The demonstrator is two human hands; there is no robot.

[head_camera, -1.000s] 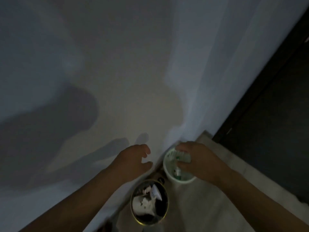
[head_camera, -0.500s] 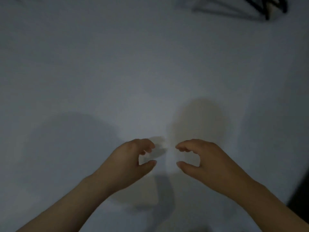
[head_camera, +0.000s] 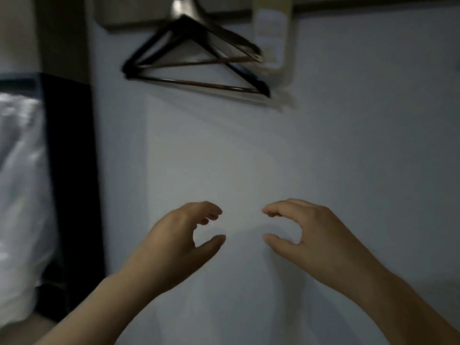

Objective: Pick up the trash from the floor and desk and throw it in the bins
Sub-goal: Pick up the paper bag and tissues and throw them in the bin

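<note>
We hold both hands up before a pale wall (head_camera: pixel 373 145), side by side with a gap between them. Our left hand (head_camera: pixel 174 242) is released, fingers loosely curled around nothing. Our right hand (head_camera: pixel 311 235) is the same, thumb and fingers apart. Black hangers (head_camera: pixel 194 63) hang above them. White bedding (head_camera: pixel 20 183) lies at far left. Where the trash and bins are, we cannot tell.

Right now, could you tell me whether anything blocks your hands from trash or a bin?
Cannot tell: no trash or bin shows. The left hand and right hand hover empty before the wall, hangers above.
</note>
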